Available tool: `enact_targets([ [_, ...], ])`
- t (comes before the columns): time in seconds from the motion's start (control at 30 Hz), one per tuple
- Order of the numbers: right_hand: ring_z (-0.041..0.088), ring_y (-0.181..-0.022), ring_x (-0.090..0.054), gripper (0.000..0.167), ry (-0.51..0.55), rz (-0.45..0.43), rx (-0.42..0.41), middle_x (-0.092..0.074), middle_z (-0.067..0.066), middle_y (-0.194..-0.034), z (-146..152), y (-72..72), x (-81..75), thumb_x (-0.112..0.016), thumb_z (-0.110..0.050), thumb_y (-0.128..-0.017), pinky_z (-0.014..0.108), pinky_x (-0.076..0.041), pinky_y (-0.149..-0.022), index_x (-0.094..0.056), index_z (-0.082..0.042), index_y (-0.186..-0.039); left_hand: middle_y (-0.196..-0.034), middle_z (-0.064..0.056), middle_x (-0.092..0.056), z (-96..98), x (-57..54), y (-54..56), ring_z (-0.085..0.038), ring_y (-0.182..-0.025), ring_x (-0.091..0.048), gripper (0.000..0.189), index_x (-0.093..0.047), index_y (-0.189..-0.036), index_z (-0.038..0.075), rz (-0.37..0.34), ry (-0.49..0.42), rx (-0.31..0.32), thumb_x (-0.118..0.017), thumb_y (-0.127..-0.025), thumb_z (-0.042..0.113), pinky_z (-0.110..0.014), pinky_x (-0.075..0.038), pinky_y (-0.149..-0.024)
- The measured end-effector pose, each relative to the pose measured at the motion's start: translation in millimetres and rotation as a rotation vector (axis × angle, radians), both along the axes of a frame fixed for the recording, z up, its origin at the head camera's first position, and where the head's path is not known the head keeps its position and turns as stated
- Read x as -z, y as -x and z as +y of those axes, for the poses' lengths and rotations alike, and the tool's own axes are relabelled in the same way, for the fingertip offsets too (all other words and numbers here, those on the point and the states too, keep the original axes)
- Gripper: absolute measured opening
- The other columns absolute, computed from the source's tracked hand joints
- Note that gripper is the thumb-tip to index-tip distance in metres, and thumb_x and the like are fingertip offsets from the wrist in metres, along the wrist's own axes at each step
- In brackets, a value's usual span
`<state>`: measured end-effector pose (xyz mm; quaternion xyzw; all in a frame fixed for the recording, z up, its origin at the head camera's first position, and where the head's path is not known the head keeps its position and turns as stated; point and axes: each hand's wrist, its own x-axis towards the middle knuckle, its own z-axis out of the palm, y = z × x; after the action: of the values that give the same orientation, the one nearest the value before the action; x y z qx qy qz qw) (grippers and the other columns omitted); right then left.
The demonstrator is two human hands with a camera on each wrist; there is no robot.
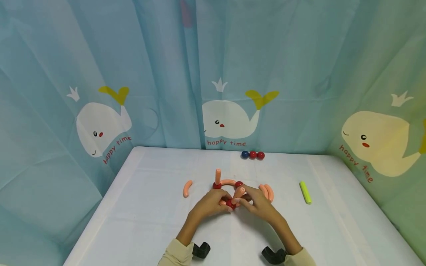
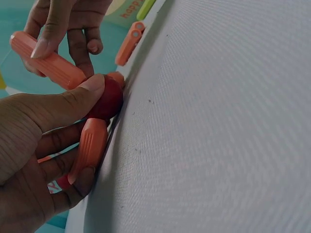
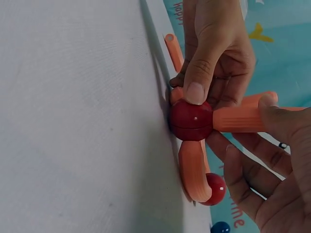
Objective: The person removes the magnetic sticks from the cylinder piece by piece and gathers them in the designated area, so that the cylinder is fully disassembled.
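Over on the left, a loose, curved orange plastic stick (image 1: 188,188) lies on the white desk (image 1: 139,214), well apart from the action. Next along, a straight orange plastic rod (image 1: 217,176) stands in a glossy red plastic ball (image 1: 217,186), just beyond the knuckles, where a careless nudge could tip it. Now the left hand (image 1: 210,202): its fingers grasp the near red plastic ball (image 1: 230,204), thumb pressed on top of that slick curve, and if the thumb slides, the ball could twist and strain its joints. Rising from it comes the ribbed orange plastic rod (image 1: 240,191), pinched by the fingers of the right hand (image 1: 259,205)! An off-line push looks the big danger, leaving it crooked or popping it out; how deeply it sits, I can't tell. Further right, a pair of curved orange plastic sticks (image 1: 266,193) lies near that hand, so a stray knuckle could scatter them

And the direction? The standing rod is close to upright; the pinched one has its lower end at the ball, its long axis running up off the desk, free end leaning rightward in the head view
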<state>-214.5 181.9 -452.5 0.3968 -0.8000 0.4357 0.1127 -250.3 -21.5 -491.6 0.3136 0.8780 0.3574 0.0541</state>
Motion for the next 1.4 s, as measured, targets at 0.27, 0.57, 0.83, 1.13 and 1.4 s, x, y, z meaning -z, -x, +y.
enact_targets([
  [0.27,0.025,-0.071,-0.067,0.022,-0.022,0.115,-0.03,-0.064,0.012,-0.083,0,4.8,4.2,-0.068,0.017,-0.077,0.033,-0.057,-0.061,-0.058,0.004,-0.093,-0.086,0.012,-0.066,-0.3,1.5,3.3,-0.001,-0.077,-0.053,0.022,-0.073,-0.099,0.018,0.05,0.037,0.009,-0.082,-0.079,0.025,-0.016,-0.045,-0.073],
  [0.57,0.017,-0.082,-0.067,0.021,-0.081,0.12,-0.042,-0.065,0.006,-0.094,10,17.9,22.6,-0.069,0.007,-0.084,0.025,-0.057,-0.071,-0.061,-0.004,-0.1,-0.083,0.01,-0.067,-0.9,0.2,4.8,-0.001,-0.073,-0.053,0.021,-0.074,-0.097,0.017,0.052,-0.009,0.028,-0.082,-0.078,0.021,-0.014,-0.044,-0.068],
  [0.83,0.009,-0.082,-0.064,0.015,-0.093,0.101,0.004,-0.065,0.002,-0.091,12,13.9,24.4,-0.067,0.0,-0.088,0.02,-0.054,-0.072,-0.061,-0.007,-0.1,-0.086,0.01,-0.07,2.8,4.5,2.4,0.0,-0.074,-0.053,0.023,-0.075,-0.1,0.015,-0.006,-0.026,0.024,-0.082,-0.078,0.02,-0.013,-0.044,-0.068],
  [1.13,0.025,-0.085,-0.066,0.02,-0.009,0.034,0.088,-0.068,0.014,-0.097,14,10.6,24.6,-0.064,0.011,-0.085,0.03,-0.057,-0.066,-0.061,-0.001,-0.101,-0.094,0.01,-0.07,3.1,9.2,-0.4,0.003,-0.082,-0.057,0.026,-0.073,-0.103,0.014,0.0,0.003,0.011,-0.081,-0.08,0.026,-0.016,-0.048,-0.077],
  [1.4,0.024,-0.09,-0.069,0.019,0.053,-0.036,0.144,-0.07,0.017,-0.104,16,8.7,11.5,-0.061,0.007,-0.09,0.03,-0.058,-0.067,-0.063,0.002,-0.108,-0.092,0.013,-0.069,1.6,4.8,-1.8,0.003,-0.082,-0.054,0.024,-0.074,-0.101,0.018,0.028,0.029,0.02,-0.081,-0.08,0.027,-0.017,-0.047,-0.076],
])
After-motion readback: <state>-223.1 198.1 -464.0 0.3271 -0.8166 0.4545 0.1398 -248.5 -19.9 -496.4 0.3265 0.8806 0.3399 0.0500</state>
